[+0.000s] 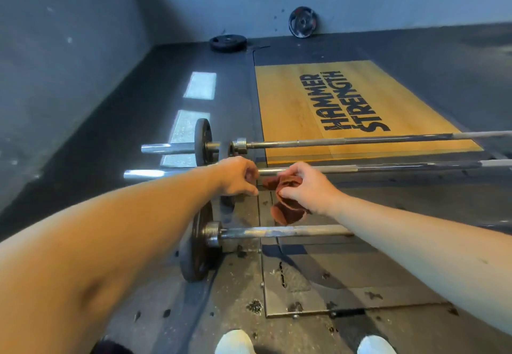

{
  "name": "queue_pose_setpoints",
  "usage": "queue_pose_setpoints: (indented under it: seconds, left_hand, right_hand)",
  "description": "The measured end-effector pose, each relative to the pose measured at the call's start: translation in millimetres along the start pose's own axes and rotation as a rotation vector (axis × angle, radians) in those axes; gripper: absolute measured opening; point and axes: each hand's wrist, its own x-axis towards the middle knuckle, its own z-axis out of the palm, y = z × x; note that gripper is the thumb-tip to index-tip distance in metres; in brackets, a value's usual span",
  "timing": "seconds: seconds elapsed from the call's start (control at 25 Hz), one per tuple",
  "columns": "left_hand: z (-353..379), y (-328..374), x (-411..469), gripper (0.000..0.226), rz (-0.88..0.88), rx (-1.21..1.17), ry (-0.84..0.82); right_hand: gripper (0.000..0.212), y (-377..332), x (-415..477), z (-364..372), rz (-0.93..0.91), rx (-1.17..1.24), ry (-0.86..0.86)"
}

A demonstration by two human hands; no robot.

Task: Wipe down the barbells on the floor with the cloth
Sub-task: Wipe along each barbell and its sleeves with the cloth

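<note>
Three barbells lie side by side on the floor: a far barbell (360, 141), a middle barbell (388, 166) and a near barbell (277, 231) with a dark plate (195, 245). My right hand (307, 187) grips a bunched red-brown cloth (286, 209) just above the floor, between the middle and near bars. My left hand (238, 177) hovers over the left part of the middle bar with its fingers curled. A small gap separates it from the cloth, and I see nothing in it.
A wooden lifting platform (291, 98) with black lettering lies beyond the bars. One loose plate (227, 43) lies flat by the far wall and another plate (302, 25) leans on it. The wall (55, 76) runs along the left. My white shoes (235, 342) stand near.
</note>
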Motion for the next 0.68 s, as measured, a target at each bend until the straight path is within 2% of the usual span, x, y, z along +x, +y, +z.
queue_pose_setpoints:
  seconds: [0.12,0.32,0.44,0.56,0.68]
  left_hand:
    - [-43,16,-40,0.051,0.132,-0.108,0.033]
    - [-71,25,-128,0.029,0.161,-0.186,0.333]
    - [-74,25,-169,0.036,0.178,-0.231,0.365]
    - [-76,20,-205,0.014,0.131,-0.131,0.432]
    - [-88,16,-243,0.022,0.026,-0.025,0.430]
  right_hand:
    - [0.022,-55,-10,-5,-0.140,-0.068,0.092]
    - [0.045,-131,-57,11,-0.149,0.088,0.098]
    - [0.048,-161,-85,28,-0.174,0.101,0.075]
    - [0.045,-182,-113,52,-0.208,0.128,0.016]
    - [0.043,-197,-136,67,-0.211,0.131,-0.063]
